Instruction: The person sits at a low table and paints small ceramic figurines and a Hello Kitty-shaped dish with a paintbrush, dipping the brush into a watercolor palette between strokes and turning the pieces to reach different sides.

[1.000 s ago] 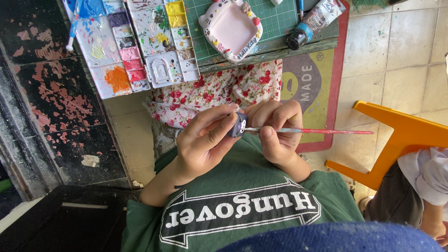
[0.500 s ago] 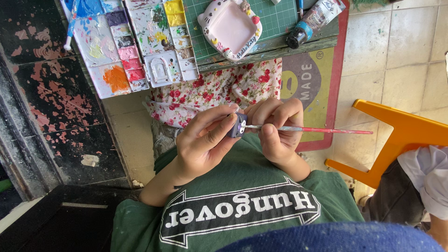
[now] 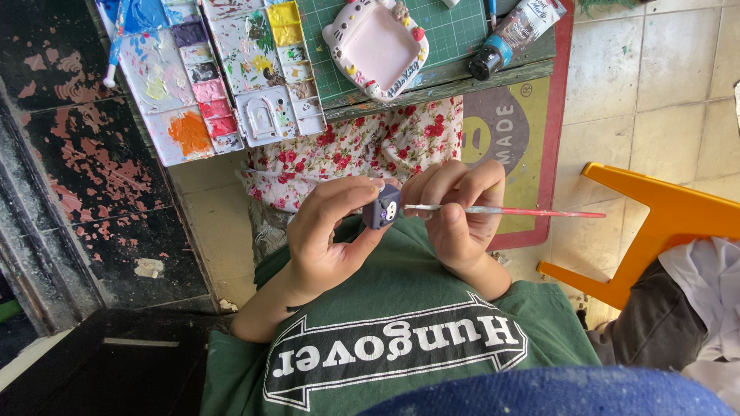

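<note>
A small purple figurine (image 3: 381, 207) with a pale face patch is pinched between the thumb and fingertips of the left hand (image 3: 327, 235), just above the chest of a green printed T-shirt (image 3: 401, 347). The left fingers are curled and pressed onto the figurine from 9 o'clock and from above.

A thin paintbrush (image 3: 505, 210) with a pink-red handle is pinched in the right hand (image 3: 456, 216), between thumb and forefinger, with the other fingers folded beside them. The brush lies almost level; its tip meets the figurine's face at 3 o'clock of the figurine, and the handle runs out toward 3 o'clock, beyond the knuckles.

At 12 o'clock from the hands, a floral cloth (image 3: 362, 150) with red flowers hangs from the edge of a wooden table (image 3: 432, 85). On the table, 2 white paint palettes (image 3: 223, 69) smeared with blue, orange, pink, purple and yellow paint lie side by side at 11 o'clock. Beside them, a green cutting mat (image 3: 455, 31) bears a pink, cat-shaped frame (image 3: 376, 48). A paint tube (image 3: 515, 35) with a black cap lies at 1 o'clock, at the mat's edge.

At 3 o'clock, an orange stool (image 3: 655, 223) stands on the tiled floor (image 3: 655, 92), and part of another person in a white sleeve (image 3: 705, 285) is seen at 4 o'clock
</note>
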